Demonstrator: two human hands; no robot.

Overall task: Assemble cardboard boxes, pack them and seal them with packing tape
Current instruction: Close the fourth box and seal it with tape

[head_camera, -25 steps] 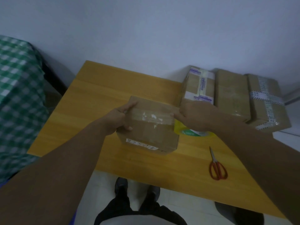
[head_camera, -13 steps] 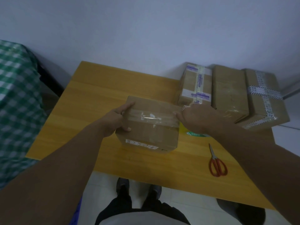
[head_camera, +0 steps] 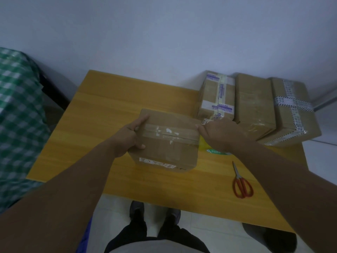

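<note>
Head view: sealing step; left hand [head_camera: 127,139] grips the box [head_camera: 169,154], right hand [head_camera: 220,136] presses the tape [head_camera: 169,133] end, grip hidden. Next, probably cutting with scissors [head_camera: 241,185].

Brown box [head_camera: 167,143] — red scissors [head_camera: 242,187] — green-checked cloth [head_camera: 16,125]

This looks like a plain room in a home used as a packing spot, not a shop or warehouse. A bare pale wall [head_camera: 164,33] stands behind a small wooden tabletop [head_camera: 102,114] pushed against it, above a floor [head_camera: 116,212] of light tiles. On the left a green checked cloth [head_camera: 16,106] covers some piece of furniture; what it is cannot be told. Three sealed cardboard boxes [head_camera: 254,101] sit in a row at the far right, a taped box [head_camera: 169,148] lies mid-tabletop, and red-handled scissors [head_camera: 242,185] lie near the front edge.
</note>
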